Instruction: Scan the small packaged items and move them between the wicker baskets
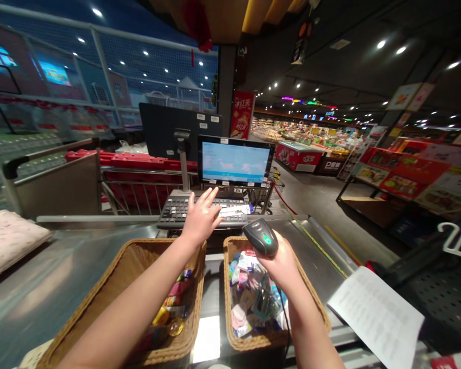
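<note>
My left hand (203, 215) is above the keyboard (176, 207), thumb and forefinger closed at the near end of a slim white-and-blue packet (236, 210); the other fingers extend forward. The packet's exact kind is unclear. My right hand (282, 259) grips a black barcode scanner (262, 237) that shows a green light. Its cord hangs over the right wicker basket (227, 292), which holds many small packaged goods (253, 287). Under my left forearm stands another wicker basket (115, 266), with several colourful items in its right part, some hidden by the arm.
A lit monitor (236, 161) stands behind the keyboard, beside a dark screen's back (165, 128). Printed paper (376, 312) lies at the right on the metal counter (77, 266). A pale cloth bundle (11, 243) rests at the left. White hooks (459, 230) stick out far right.
</note>
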{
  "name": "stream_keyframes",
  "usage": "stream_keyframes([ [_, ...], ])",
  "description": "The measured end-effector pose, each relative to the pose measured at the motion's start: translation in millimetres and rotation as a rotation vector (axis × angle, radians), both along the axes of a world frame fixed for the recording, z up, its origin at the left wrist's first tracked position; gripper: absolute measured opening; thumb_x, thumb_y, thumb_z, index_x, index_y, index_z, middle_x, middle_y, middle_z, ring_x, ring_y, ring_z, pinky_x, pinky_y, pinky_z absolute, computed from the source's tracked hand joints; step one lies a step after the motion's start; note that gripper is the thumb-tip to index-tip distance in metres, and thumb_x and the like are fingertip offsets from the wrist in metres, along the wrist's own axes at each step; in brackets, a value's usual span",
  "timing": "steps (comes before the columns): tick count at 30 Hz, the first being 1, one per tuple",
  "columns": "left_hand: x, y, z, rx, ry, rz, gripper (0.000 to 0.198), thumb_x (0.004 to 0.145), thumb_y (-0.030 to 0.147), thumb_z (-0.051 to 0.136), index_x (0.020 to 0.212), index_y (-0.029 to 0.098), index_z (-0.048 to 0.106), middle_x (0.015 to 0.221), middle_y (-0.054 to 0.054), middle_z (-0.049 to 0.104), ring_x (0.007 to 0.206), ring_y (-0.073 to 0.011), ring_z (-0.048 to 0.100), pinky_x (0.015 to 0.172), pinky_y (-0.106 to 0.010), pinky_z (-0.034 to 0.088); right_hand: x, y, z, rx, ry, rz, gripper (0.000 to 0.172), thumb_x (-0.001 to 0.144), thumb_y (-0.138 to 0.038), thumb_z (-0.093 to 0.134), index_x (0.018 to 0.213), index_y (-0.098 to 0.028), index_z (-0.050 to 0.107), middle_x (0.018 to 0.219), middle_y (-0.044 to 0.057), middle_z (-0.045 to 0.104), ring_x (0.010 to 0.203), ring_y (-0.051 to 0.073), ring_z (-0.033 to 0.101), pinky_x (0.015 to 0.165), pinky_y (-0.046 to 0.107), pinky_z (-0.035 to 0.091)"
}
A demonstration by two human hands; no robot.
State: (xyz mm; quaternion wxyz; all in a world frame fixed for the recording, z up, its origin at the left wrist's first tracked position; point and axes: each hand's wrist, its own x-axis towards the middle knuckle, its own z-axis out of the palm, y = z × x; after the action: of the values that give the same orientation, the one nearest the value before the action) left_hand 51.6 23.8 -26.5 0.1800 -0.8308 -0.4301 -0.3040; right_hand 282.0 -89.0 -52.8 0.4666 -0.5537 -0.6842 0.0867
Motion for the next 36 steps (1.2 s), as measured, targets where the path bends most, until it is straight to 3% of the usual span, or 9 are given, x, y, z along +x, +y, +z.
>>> stream_keyframes([
  [18,-26.4,-2.1,-10.4,0.023,-0.001,0.029,0.013,0.085,0.028,0.067,0.096,0.021,0.071,0.152,-0.016,0.041,0.141,-0.0332,0.039,0.113,-0.067,0.021,-17.7,1.0,-3.8,-0.028,-0.009,-0.012,0.047,0.073,-0.030,0.063,0.119,-0.018,0.061,0.123,0.013,0.065,0.118,0.033,0.060,0.103,0.050,0.046],
  [30,-64.0,-11.8,-21.1,-0.033,-0.010,0.097,0.012,0.085,0.026,0.066,0.095,0.021,0.071,0.153,-0.014,0.040,0.141,-0.0320,0.039,0.115,-0.066,0.018,-42.7,5.5,-3.7,-0.026,0.001,0.077,0.050,0.072,-0.026,0.062,0.122,-0.017,0.060,0.125,0.013,0.064,0.120,0.031,0.058,0.107,0.048,0.044],
  [36,-87.7,-23.4,-30.5,-0.063,0.004,0.155,0.012,0.085,0.027,0.067,0.093,0.020,0.072,0.153,-0.014,0.041,0.139,-0.0330,0.041,0.114,-0.068,0.018,-54.6,10.9,-9.1,0.005,-0.064,0.095,0.056,0.074,-0.029,0.062,0.128,-0.015,0.058,0.131,0.015,0.061,0.132,0.034,0.050,0.113,0.054,0.036],
])
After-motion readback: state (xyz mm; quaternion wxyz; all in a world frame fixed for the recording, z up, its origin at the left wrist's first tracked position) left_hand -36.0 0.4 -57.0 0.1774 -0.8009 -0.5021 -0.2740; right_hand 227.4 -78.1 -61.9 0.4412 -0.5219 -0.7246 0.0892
